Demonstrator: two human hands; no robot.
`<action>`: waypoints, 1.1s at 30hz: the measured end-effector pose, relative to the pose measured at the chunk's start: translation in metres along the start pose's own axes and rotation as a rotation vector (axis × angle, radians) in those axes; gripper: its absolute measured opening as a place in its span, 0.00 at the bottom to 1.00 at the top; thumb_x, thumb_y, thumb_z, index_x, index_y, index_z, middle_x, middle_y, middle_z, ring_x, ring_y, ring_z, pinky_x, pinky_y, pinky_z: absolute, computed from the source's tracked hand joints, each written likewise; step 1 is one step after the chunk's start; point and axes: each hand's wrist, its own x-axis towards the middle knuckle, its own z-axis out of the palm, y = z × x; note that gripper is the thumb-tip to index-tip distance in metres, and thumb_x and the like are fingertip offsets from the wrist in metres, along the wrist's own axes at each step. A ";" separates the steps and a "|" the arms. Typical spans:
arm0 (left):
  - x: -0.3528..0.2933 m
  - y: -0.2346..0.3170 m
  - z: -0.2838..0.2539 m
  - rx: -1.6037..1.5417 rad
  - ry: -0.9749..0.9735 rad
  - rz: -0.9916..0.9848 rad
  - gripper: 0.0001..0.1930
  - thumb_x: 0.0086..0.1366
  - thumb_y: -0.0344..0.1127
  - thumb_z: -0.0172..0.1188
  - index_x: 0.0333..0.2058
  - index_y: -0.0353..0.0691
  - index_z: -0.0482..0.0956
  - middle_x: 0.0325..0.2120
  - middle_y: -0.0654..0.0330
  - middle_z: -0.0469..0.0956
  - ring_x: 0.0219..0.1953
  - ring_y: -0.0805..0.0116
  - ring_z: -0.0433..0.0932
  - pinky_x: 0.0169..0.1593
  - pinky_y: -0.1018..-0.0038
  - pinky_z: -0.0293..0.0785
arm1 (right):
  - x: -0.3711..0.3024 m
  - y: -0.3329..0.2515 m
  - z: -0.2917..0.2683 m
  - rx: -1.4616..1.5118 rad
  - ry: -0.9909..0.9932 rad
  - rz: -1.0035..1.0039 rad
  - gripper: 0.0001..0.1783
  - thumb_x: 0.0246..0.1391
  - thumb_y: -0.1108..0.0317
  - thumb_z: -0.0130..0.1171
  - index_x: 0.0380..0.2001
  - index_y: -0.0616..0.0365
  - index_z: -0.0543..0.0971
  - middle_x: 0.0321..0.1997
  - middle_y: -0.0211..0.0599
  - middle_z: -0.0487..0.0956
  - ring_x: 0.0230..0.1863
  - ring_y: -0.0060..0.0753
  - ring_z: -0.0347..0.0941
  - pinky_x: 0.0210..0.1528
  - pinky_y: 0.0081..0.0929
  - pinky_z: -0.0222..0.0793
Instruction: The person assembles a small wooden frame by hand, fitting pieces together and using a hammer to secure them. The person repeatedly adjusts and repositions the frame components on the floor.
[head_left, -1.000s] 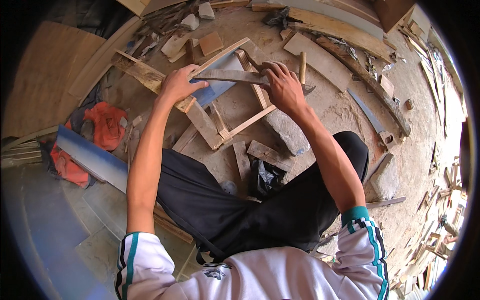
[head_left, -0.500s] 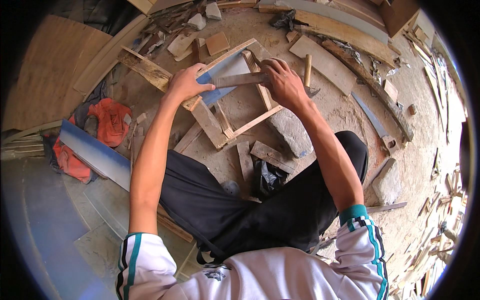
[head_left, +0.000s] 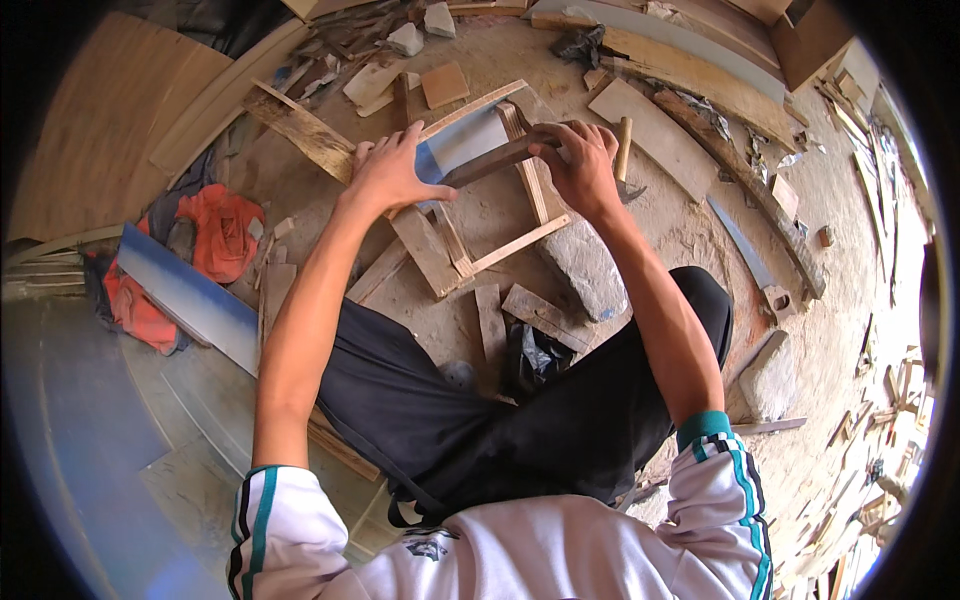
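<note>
My right hand (head_left: 580, 170) grips the right end of a flat brown wooden strip (head_left: 492, 163), its fingers wrapped over it. The strip slants above a small wooden frame (head_left: 515, 245) on the ground. My left hand (head_left: 390, 175) is at the strip's other end, thumb and fingers spread apart, over the frame's left corner. A blue-and-white panel (head_left: 468, 142) shows within the frame, between my hands. Just right of my right hand is a hammer (head_left: 624, 150) with a wooden handle, its claw partly visible. A rough board (head_left: 300, 130) runs beneath my left hand.
A large stone (head_left: 580, 265) lies by the frame's right corner. Farther right are a handsaw (head_left: 742, 245) and a long plank (head_left: 655, 135). Orange-and-grey cloth (head_left: 220, 235) and a blue-white board (head_left: 190, 295) lie at left. A black plastic bag (head_left: 538, 355) is between my legs.
The strip has tilted, its left end dropping toward me. My left hand has shifted right and spread its thumb and fingers wider. My right hand has moved slightly right, still gripping.
</note>
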 end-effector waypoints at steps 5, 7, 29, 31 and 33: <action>-0.007 0.009 0.029 0.088 0.360 0.099 0.54 0.42 0.58 0.75 0.64 0.41 0.58 0.56 0.49 0.70 0.60 0.54 0.67 0.64 0.53 0.53 | -0.001 -0.011 0.007 0.072 0.025 0.068 0.18 0.54 0.53 0.63 0.44 0.51 0.84 0.40 0.40 0.83 0.44 0.40 0.77 0.59 0.39 0.58; -0.004 0.006 0.028 0.099 0.327 0.019 0.52 0.44 0.56 0.74 0.63 0.40 0.58 0.55 0.50 0.72 0.59 0.53 0.68 0.64 0.54 0.53 | 0.000 -0.010 0.005 0.154 0.000 0.110 0.19 0.53 0.53 0.63 0.43 0.52 0.84 0.39 0.41 0.83 0.42 0.40 0.78 0.57 0.36 0.61; 0.028 -0.036 -0.008 -0.204 -0.038 -0.011 0.35 0.35 0.50 0.79 0.43 0.44 0.79 0.37 0.53 0.83 0.41 0.55 0.81 0.45 0.64 0.74 | -0.008 0.003 0.017 -0.026 -0.006 -0.063 0.13 0.50 0.59 0.65 0.37 0.52 0.86 0.36 0.33 0.83 0.44 0.39 0.74 0.47 0.33 0.71; 0.028 -0.034 -0.010 -0.201 -0.053 -0.008 0.35 0.34 0.52 0.79 0.43 0.44 0.79 0.38 0.53 0.82 0.43 0.54 0.81 0.45 0.63 0.74 | -0.008 0.000 0.013 -0.031 -0.024 -0.052 0.13 0.50 0.60 0.65 0.38 0.53 0.86 0.36 0.33 0.83 0.44 0.39 0.74 0.47 0.33 0.71; 0.027 -0.031 -0.012 -0.166 -0.075 -0.024 0.35 0.35 0.53 0.78 0.43 0.45 0.79 0.40 0.52 0.82 0.45 0.52 0.80 0.47 0.61 0.74 | -0.008 -0.002 0.010 -0.032 -0.043 -0.047 0.13 0.51 0.61 0.65 0.38 0.53 0.86 0.36 0.33 0.83 0.44 0.39 0.73 0.46 0.33 0.71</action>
